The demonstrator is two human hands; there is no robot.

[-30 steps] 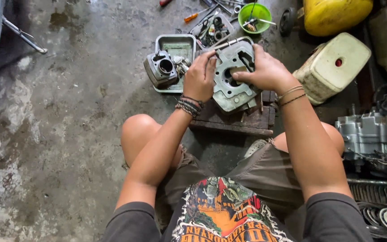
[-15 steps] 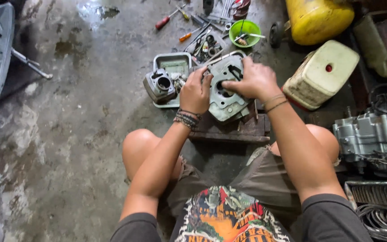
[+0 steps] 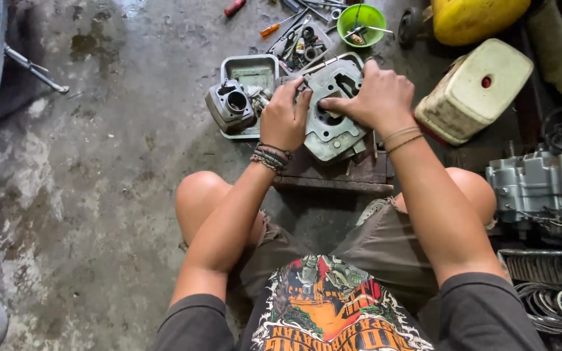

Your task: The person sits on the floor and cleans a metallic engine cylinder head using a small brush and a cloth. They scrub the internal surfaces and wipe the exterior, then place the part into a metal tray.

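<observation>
On the wooden block (image 3: 333, 172) by the floor: both hands clamped on grey cylinder head (image 3: 333, 114), left hand (image 3: 285, 117) at its left edge, right hand (image 3: 375, 97) on top; keep it flat, grip even

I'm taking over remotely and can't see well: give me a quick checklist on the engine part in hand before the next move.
1. Left hand on the engine part: ok, fingers on its left edge.
2. Right hand on it: ok, laid over the top.
3. Part supported: ok, it rests on the wood block.
4. Bore visible: not ok, mostly covered by the right hand.
5. Tray close by: ok, just left of the part.
6. Grip firmness: cannot tell.
</observation>
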